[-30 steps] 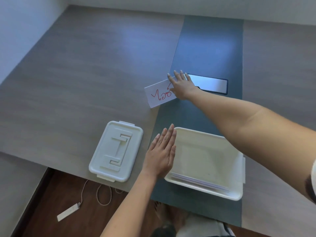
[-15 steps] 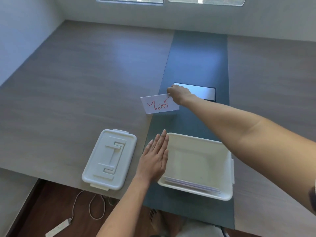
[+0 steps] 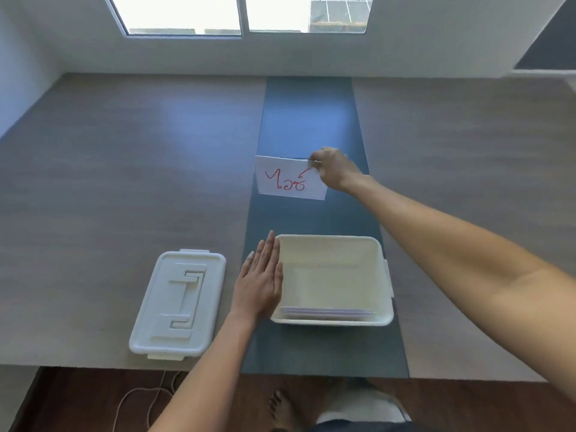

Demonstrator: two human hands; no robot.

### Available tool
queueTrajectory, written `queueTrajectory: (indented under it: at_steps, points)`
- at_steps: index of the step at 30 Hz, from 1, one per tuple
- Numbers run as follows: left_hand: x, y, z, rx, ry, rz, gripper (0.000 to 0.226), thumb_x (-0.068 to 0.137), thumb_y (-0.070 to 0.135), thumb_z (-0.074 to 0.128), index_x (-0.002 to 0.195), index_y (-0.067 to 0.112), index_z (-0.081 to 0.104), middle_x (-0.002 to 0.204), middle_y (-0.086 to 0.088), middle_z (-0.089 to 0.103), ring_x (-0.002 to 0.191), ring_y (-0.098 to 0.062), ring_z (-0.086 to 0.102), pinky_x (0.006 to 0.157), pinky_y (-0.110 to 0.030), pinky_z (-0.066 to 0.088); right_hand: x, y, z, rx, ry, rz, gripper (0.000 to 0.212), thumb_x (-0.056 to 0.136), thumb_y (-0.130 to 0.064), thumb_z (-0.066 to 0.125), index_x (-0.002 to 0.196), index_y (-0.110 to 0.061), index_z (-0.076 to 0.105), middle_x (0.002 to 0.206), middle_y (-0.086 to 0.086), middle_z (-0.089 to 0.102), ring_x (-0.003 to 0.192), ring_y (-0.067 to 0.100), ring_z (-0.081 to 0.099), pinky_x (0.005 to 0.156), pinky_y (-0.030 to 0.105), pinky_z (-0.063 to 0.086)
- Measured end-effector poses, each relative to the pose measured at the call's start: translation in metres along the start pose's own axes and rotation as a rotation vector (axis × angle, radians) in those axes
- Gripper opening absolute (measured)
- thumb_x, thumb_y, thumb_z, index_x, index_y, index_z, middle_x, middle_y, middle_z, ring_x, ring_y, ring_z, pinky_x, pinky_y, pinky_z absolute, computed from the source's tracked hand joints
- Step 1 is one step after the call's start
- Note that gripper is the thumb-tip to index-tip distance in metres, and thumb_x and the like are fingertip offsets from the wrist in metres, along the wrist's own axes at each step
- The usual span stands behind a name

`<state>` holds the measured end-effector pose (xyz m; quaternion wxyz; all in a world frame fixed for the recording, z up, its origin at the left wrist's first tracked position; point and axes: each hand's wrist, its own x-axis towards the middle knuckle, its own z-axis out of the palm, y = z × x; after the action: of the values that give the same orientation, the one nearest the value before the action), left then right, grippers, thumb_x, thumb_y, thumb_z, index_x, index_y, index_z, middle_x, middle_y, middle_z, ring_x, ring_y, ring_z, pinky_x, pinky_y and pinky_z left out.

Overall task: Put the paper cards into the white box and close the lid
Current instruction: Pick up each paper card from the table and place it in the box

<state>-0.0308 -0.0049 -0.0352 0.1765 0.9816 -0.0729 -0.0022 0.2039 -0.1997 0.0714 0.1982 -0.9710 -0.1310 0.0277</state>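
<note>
My right hand (image 3: 335, 168) pinches the top right corner of a white paper card (image 3: 288, 179) with red writing and holds it upright above the blue strip, beyond the box. The white box (image 3: 385, 275) stands open on the strip near the table's front edge. Several cards (image 3: 330, 312) lie stacked along its near wall. Flat, with fingers together, my left hand (image 3: 258, 282) rests against the box's left rim. The white lid (image 3: 179, 302) lies on the table left of the box, top side up.
The grey wooden table (image 3: 124, 182) has a blue strip (image 3: 308, 120) down its middle. A wall with a window (image 3: 240, 14) stands behind the table. Below the front edge I see a brown floor, a white cable (image 3: 140, 397) and a bare foot (image 3: 280, 410).
My right hand has lifted the card off the table and drawn it nearer, now upright over the blue strip. The dark slab it lay by is now hidden. My left hand stays at the box.
</note>
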Motion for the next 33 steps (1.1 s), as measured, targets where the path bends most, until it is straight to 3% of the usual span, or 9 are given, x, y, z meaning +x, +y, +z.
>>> queueTrajectory:
  at_steps: [5,10,14,19,26,30,33]
  points:
    - [0.001,-0.005,0.001,-0.027,0.002,0.007,0.06,0.102,0.041,0.003,0.16,0.025,0.0,0.167,0.012,-0.01,0.154,-0.007,-0.004,0.126,-0.034,0.01,-0.04,0.006,-0.038,0.074,0.032,0.009,0.021,0.096,-0.014,0.051,0.106,-0.013,0.07,0.111,0.008,0.067,0.1,0.028,0.063,0.082,0.037,0.05]
    - [-0.001,-0.002,0.002,-0.03,0.009,0.022,0.059,0.103,0.04,0.004,0.16,0.024,0.002,0.168,0.01,-0.006,0.155,-0.009,0.001,0.125,-0.035,0.015,-0.094,0.014,-0.072,0.112,0.071,0.002,0.02,0.096,-0.01,0.054,0.106,-0.007,0.071,0.103,0.003,0.068,0.093,0.02,0.062,0.076,0.025,0.041]
    - [0.001,-0.003,0.001,-0.025,-0.004,0.028,0.059,0.102,0.041,0.002,0.159,0.025,-0.001,0.168,0.009,-0.008,0.155,-0.009,0.0,0.125,-0.038,0.016,-0.133,0.015,-0.084,0.177,0.103,-0.001,0.02,0.097,-0.015,0.056,0.106,-0.007,0.071,0.106,0.009,0.068,0.097,0.025,0.063,0.079,0.033,0.05]
    - [0.0,-0.002,0.0,-0.059,-0.022,0.026,0.059,0.102,0.042,0.001,0.159,0.026,-0.003,0.167,0.011,-0.01,0.155,-0.008,-0.002,0.126,-0.037,0.015,-0.172,0.016,-0.078,0.218,0.057,-0.001,0.018,0.096,-0.014,0.059,0.108,-0.008,0.072,0.104,0.008,0.069,0.095,0.023,0.064,0.081,0.031,0.05]
    - [0.0,0.001,-0.003,-0.133,-0.029,-0.012,0.057,0.104,0.041,0.005,0.159,0.031,-0.002,0.166,0.017,-0.011,0.154,-0.005,-0.004,0.125,-0.034,0.013,-0.209,0.031,-0.045,0.221,-0.058,0.007,0.017,0.096,-0.014,0.061,0.107,-0.012,0.073,0.099,0.002,0.07,0.091,0.02,0.064,0.072,0.016,0.043]
    - [0.0,0.001,-0.003,-0.149,-0.014,-0.028,0.056,0.104,0.039,0.007,0.159,0.032,0.0,0.167,0.017,-0.006,0.154,-0.005,-0.001,0.124,-0.033,0.014,-0.224,0.038,-0.028,0.228,-0.133,0.019,0.019,0.097,-0.016,0.06,0.11,-0.014,0.074,0.097,-0.004,0.066,0.091,0.019,0.064,0.077,0.018,0.044]
    - [0.0,0.0,-0.002,-0.151,-0.009,-0.022,0.055,0.105,0.038,0.008,0.159,0.031,0.001,0.167,0.016,-0.005,0.154,-0.005,0.0,0.124,-0.033,0.014,-0.233,0.038,-0.017,0.229,-0.201,0.015,0.023,0.096,-0.014,0.061,0.115,-0.012,0.073,0.108,-0.003,0.07,0.1,0.016,0.065,0.091,0.026,0.051]
